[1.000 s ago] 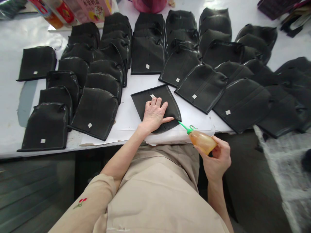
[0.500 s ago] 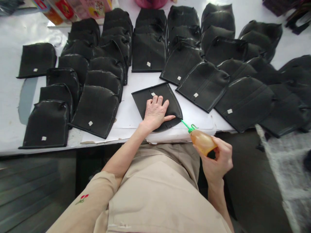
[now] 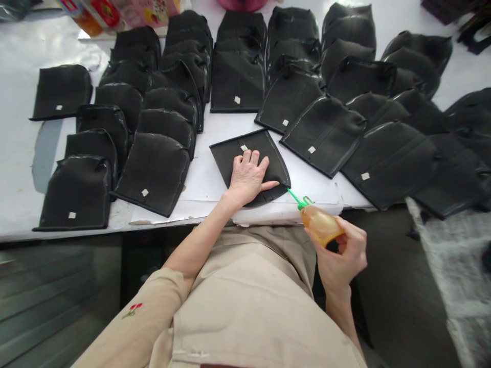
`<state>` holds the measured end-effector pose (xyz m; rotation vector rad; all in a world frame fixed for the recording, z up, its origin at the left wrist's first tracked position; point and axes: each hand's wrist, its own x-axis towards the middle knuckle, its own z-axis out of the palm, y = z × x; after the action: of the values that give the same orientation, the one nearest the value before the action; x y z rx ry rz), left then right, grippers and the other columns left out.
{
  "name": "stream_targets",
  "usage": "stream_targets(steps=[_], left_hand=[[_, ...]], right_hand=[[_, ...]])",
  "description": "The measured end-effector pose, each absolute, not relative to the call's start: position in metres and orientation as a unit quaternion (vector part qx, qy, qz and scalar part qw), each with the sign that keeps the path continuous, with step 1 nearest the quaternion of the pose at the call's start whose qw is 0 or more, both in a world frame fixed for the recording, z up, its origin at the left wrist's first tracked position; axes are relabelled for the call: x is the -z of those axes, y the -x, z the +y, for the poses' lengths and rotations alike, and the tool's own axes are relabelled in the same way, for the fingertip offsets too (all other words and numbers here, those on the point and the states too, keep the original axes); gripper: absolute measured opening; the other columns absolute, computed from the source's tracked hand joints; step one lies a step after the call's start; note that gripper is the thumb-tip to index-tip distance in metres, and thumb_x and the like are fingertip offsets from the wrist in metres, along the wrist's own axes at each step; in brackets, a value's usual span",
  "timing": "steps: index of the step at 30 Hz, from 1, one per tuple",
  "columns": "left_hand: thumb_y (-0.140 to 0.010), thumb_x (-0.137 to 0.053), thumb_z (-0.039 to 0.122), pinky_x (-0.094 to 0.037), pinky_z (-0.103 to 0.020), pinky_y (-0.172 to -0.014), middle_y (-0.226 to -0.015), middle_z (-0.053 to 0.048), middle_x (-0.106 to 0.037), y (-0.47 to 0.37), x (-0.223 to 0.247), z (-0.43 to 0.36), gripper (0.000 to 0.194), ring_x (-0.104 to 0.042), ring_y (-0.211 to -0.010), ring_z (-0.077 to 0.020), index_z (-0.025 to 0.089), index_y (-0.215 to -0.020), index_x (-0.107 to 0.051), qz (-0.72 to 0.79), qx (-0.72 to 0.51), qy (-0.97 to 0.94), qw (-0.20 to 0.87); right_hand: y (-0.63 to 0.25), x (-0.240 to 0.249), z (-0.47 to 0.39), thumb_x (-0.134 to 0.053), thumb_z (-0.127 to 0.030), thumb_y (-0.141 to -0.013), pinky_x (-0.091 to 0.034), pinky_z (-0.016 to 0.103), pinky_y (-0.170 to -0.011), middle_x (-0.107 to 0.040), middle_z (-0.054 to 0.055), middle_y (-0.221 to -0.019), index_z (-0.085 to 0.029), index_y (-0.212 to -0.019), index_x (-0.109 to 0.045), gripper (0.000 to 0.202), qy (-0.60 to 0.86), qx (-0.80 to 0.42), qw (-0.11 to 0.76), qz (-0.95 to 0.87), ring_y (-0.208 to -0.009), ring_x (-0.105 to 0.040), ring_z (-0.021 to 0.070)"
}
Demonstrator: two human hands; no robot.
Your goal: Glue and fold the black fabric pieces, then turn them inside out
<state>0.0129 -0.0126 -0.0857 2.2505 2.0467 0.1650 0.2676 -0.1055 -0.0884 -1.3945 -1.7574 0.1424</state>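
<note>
A black flat piece (image 3: 264,145) with a small whitish square on it lies tilted on the white table (image 3: 199,179), near its front edge. My left hand (image 3: 249,176) rests flat on this piece, fingers spread and thumb pointing right. In my right hand (image 3: 343,250) is a squeeze bottle (image 3: 320,223) of amber liquid, gripped by its base. Its thin green nozzle (image 3: 294,197) points up and left, and the tip is at the lower right corner of the black piece.
Overlapping rows of similar black pieces (image 3: 238,76) stretch across the table behind and to both sides. Boxes and bottles (image 3: 153,10) stand at the back left, beside a pink container (image 3: 243,4). A grey textured cloth (image 3: 456,260) is at the right.
The whole view has shifted slightly, so the table's things appear a little to the right. Both hands and the bottle keep nearly the same pose.
</note>
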Motion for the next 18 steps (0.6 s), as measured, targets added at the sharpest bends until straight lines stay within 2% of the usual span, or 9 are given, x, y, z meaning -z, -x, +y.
stream_targets(steps=[7, 18], left_hand=[[-0.086, -0.064, 0.061, -0.035, -0.052, -0.104, -0.14, -0.023, -0.051, -0.014, 0.085, -0.013, 0.068, -0.042, -0.132, -0.0418, 0.016, -0.136, -0.056, 0.675, -0.068, -0.732, 0.062], [-0.086, -0.063, 0.062, -0.035, -0.052, -0.105, -0.141, -0.022, -0.05, -0.015, 0.088, -0.013, 0.068, -0.042, -0.133, -0.041, 0.016, -0.136, -0.056, 0.679, -0.073, -0.728, 0.06]], right_hand=[[-0.265, 0.081, -0.105, -0.089, -0.04, -0.073, -0.055, 0.032, -0.065, -0.068, 0.01, -0.105, -0.018, -0.118, -0.063, 0.057, 0.58, -0.071, 0.429, -0.689, -0.09, -0.068, 0.0253], [-0.258, 0.072, -0.114, -0.087, -0.042, -0.074, -0.059, 0.034, -0.071, -0.065, 0.007, -0.104, -0.021, -0.119, -0.063, 0.055, 0.568, -0.193, 0.407, -0.689, -0.091, -0.066, 0.0228]])
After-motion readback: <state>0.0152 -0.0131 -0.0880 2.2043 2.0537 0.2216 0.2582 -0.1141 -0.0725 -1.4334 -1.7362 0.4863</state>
